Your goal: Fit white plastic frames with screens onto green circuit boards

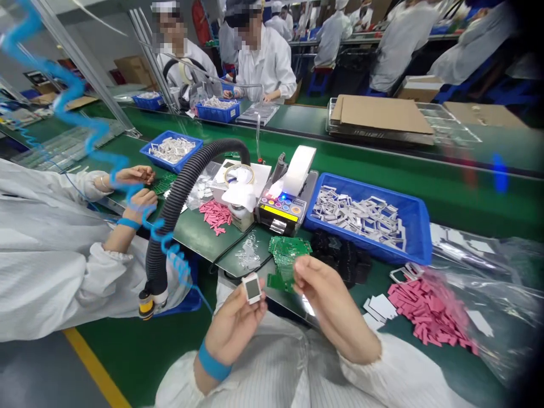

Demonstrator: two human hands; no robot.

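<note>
1. Far left: co-worker's hands (142,199), white sleeves, work at the desk (199,232) next to a smaller blue tray (147,148) of white pcs. Not the wearer's hands.
2. Blue coiled cable (91,133) drops from top left and crosses the black ribbed hose (176,195). Hose arches over the desk and hangs off the front edge.
3. L hand (236,326), blue wristband, sits below the desk edge. Grip closed: thumb + fingertips pinch the small framed part (253,289), a white-rimmed square w/ grey face. Part is held up in the air, just left of the green board (284,255).
4. Behind that: pink pcs (216,215) on the desk, then the label dispenser (284,207) w/ white roll and lit buttons.
5. Green board is at the desk's front edge, btw the two hands, in front of the dispenser.
6. R hand (329,303): grip closed, thumb + forefinger pinched on the board's right edge.
7. Black parts (340,258) lie just right of the board, up against the blue bin (414,218). Bin holds white frames (361,215).
8. Far right: second pink pile (429,314), white cards (382,306) beside it, clear bags (488,283) behind.
</note>
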